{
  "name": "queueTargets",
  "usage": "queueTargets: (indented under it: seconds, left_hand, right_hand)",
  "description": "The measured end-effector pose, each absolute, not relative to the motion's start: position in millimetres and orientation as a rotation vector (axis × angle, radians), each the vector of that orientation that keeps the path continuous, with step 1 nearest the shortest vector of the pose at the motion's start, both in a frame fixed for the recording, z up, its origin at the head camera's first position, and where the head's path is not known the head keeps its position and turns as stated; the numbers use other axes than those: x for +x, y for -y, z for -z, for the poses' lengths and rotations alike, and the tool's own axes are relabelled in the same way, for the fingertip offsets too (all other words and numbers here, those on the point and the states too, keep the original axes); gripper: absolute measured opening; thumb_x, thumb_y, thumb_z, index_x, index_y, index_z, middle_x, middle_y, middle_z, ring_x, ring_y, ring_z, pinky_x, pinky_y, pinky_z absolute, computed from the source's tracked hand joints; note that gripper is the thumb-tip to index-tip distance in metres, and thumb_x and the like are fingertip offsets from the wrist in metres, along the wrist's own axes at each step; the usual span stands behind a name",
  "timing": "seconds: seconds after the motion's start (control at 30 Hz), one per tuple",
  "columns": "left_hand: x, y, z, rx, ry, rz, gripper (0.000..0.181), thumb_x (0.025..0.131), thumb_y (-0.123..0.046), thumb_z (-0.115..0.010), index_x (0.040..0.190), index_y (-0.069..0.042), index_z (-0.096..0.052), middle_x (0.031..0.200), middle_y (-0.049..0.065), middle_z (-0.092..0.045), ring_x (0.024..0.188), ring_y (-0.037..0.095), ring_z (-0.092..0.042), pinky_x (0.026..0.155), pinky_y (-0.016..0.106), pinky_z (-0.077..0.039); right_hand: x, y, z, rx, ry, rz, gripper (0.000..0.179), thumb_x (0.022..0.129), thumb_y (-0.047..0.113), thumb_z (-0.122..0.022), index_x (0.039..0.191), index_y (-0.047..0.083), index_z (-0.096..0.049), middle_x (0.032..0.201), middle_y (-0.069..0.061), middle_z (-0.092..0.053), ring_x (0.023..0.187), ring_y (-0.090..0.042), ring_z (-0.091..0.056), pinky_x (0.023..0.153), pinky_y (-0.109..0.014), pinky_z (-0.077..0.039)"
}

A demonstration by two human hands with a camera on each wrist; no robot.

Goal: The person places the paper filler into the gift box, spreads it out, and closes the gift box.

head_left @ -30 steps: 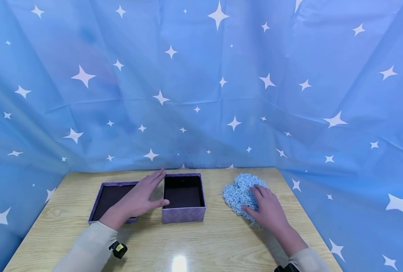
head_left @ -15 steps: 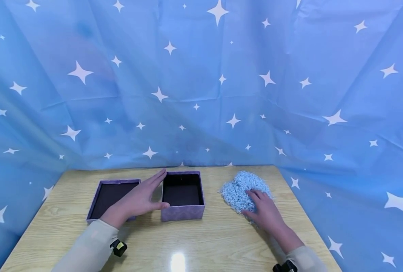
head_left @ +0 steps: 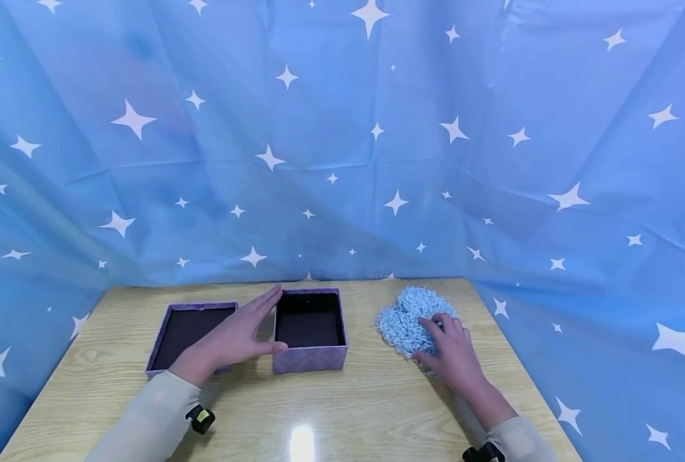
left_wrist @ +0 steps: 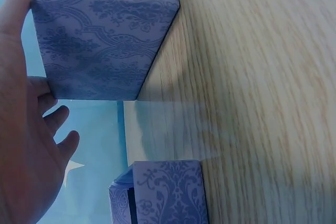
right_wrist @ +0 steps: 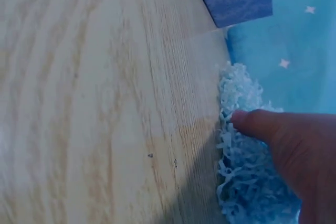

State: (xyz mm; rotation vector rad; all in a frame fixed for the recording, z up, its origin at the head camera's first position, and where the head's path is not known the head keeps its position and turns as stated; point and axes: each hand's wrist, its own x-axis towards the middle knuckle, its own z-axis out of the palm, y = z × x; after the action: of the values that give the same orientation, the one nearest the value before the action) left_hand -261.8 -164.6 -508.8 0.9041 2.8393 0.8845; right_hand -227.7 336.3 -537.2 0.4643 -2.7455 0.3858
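Observation:
A purple patterned box with a black inside stands at the middle of the table, its top uncovered. My left hand spans the box's left side, fingertips at the far left corner and thumb at the near left edge. The left wrist view has the box wall beside the hand, several fingers loosely bent. Right of the box lies a heap of light blue shredded paper. My right hand grips into its right side with arched fingers, and the thumb presses into the strands.
A shallow purple lid, dark inside, lies left of the box, partly under my left forearm in the head view. The wooden table runs back to a blue star-patterned cloth. Both wrists wear dark devices.
My right fingers have drawn back a little across the shredded paper and arched more into it. The left hand stays at the box. The head view has tilted slightly.

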Motion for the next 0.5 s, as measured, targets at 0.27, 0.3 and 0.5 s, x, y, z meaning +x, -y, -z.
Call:
queueTargets:
  seconds: [0.27,0.3,0.5]
  left_hand:
    - [-260,165,509,0.886,-2.824,-0.888,0.115,0.097,-0.071,-0.074,0.180,-0.027,-0.008,0.185,-0.008,-0.001,0.168,0.036,-0.019,0.127,0.075,-0.024]
    - [-260,165,510,0.883,-2.817,-0.894,0.116,0.096,-0.072,-0.074,0.180,-0.028,-0.007,0.185,-0.009,0.000,0.168,0.035,-0.018,0.127,0.074,-0.023]
    - [-262,166,510,0.874,-2.783,-0.944,0.117,0.095,-0.076,-0.072,0.180,-0.029,-0.005,0.185,-0.012,0.003,0.168,0.033,-0.019,0.128,0.075,-0.020]
  right_hand:
    - [-229,-338,531,0.472,2.864,-0.447,0.064,0.088,0.015,-0.096,0.145,0.001,-0.069,0.118,-0.010,-0.064,0.101,-0.026,-0.062,0.080,-0.045,-0.058]
    - [-230,-338,529,0.461,2.870,-0.472,0.061,0.089,0.013,-0.094,0.143,0.000,-0.070,0.119,-0.010,-0.066,0.102,-0.028,-0.064,0.082,-0.047,-0.060]
    - [-237,-344,515,0.415,2.840,-0.625,0.038,0.092,0.004,-0.086,0.128,-0.001,-0.075,0.120,-0.014,-0.073,0.104,-0.033,-0.072,0.089,-0.054,-0.062]
